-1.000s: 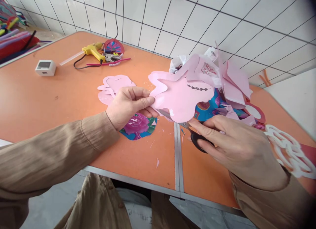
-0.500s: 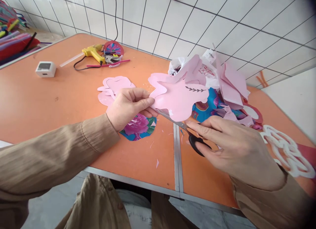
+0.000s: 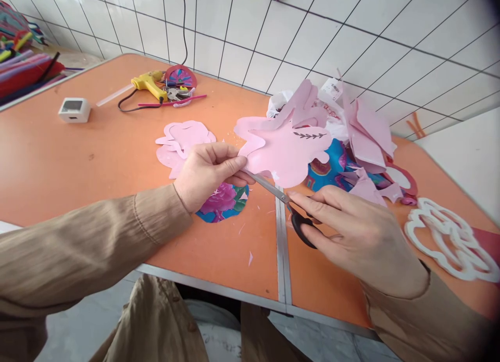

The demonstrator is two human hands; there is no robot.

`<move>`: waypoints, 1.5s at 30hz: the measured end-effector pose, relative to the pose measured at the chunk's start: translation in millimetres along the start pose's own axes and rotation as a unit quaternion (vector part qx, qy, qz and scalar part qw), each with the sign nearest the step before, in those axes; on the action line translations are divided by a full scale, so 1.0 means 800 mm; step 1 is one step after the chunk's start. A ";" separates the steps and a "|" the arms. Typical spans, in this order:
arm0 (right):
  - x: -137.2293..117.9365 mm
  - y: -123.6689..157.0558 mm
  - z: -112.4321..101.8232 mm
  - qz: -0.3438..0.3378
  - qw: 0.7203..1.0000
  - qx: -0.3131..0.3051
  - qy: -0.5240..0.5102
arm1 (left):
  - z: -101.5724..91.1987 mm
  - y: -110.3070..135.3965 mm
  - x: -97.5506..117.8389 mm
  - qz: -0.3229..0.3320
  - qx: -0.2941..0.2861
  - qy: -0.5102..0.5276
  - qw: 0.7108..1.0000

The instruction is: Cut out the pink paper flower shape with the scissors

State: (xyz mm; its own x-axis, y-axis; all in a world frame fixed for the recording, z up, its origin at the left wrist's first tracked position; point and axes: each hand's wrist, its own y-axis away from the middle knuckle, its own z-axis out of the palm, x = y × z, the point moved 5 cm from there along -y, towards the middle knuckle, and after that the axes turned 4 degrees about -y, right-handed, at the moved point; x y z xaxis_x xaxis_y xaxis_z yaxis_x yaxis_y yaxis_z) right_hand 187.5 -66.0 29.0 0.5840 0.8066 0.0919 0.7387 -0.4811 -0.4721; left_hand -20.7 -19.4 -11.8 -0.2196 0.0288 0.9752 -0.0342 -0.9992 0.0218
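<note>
My left hand pinches the left edge of a pink sheet with wavy, cut outlines and a small dark leaf print. In my right hand is a pair of scissors with black handles, my fingers through the loops. The blades lie along the sheet's lower edge, their tips close to my left fingertips. Behind my left wrist lie several pink cut-out pieces. Under that hand, a round blue piece with a magenta flower rests on the orange table.
A yellow glue gun, keys and a small white box stand at the back left. Pink scraps and a white plastic bag are heaped near the tiled wall. White looped cut-outs lie at right.
My right hand and the scissors have shifted slightly left, towards my left hand. The pink sheet's lower edge has tilted a little; my left hand keeps its hold.
</note>
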 end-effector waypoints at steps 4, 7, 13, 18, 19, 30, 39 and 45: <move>-0.002 0.000 0.001 0.003 1.000 -0.007 0.018 | 0.002 0.001 -0.003 -0.028 -0.001 0.018 0.999; -0.002 -0.001 -0.001 0.009 1.000 -0.009 0.021 | 0.001 0.000 -0.003 -0.036 0.005 0.026 0.999; -0.005 -0.002 -0.001 -0.002 0.999 -0.015 0.035 | -0.001 0.001 -0.005 -0.043 0.021 0.038 0.998; -0.007 -0.003 -0.001 -0.001 0.999 -0.021 0.029 | 0.000 0.003 -0.004 -0.048 0.021 0.046 0.998; -0.007 -0.003 -0.001 -0.002 0.999 -0.021 0.030 | 0.000 0.003 -0.005 -0.049 0.022 0.049 0.997; -0.007 -0.003 0.000 0.002 0.998 -0.021 0.060 | 0.001 0.003 -0.005 -0.061 0.027 0.049 0.997; -0.007 0.000 0.001 0.011 0.998 -0.009 0.057 | 0.001 0.003 -0.005 -0.067 0.021 0.056 0.996; -0.007 0.002 0.002 0.008 0.999 -0.005 0.050 | 0.001 0.003 -0.005 -0.068 0.022 0.060 0.996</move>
State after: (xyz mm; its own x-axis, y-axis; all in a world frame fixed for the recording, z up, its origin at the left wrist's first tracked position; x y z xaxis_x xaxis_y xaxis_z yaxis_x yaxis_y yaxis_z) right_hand 185.0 -70.5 26.2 0.6261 0.7606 0.1715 0.7318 -0.4973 -0.4660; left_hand -18.7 -22.2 -15.6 -0.3300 0.1651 0.9294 -0.0300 -0.9859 0.1645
